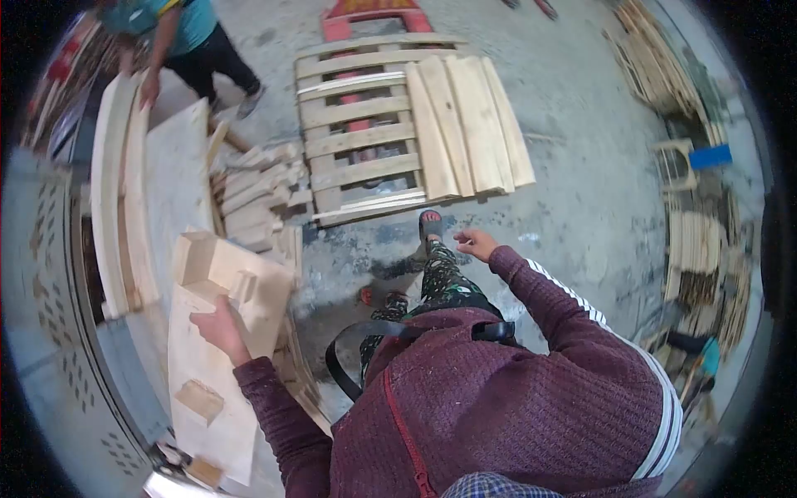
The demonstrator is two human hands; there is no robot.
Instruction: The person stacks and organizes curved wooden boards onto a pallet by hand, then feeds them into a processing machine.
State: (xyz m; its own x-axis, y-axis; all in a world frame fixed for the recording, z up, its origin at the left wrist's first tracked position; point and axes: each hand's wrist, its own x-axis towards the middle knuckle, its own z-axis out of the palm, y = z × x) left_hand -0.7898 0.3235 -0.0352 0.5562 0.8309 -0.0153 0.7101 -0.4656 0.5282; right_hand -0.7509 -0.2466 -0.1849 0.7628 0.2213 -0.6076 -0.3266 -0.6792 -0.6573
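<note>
My left hand (220,329) is over a pale wooden board, with thumb and forefinger apart and the other fingers partly hidden. Just beyond it, a small wooden block (243,286) stands on the board like a handle. A corner of upright wooden pieces (196,259) sits at the board's far end. Nearer to me, another wood block (200,402) lies on the long work surface (203,438). Away from the wood, my right hand (476,245) hangs in the air above the floor, fingers loosely bent and apart, with nothing visible in it.
Ahead lies a slatted pallet (361,149) with several planks (469,124) on its right side. Another person (195,50) stands at the upper left, touching curved boards (120,191). Cut wood pieces (253,195) are piled beside the bench. Wood stacks (696,242) line the right wall.
</note>
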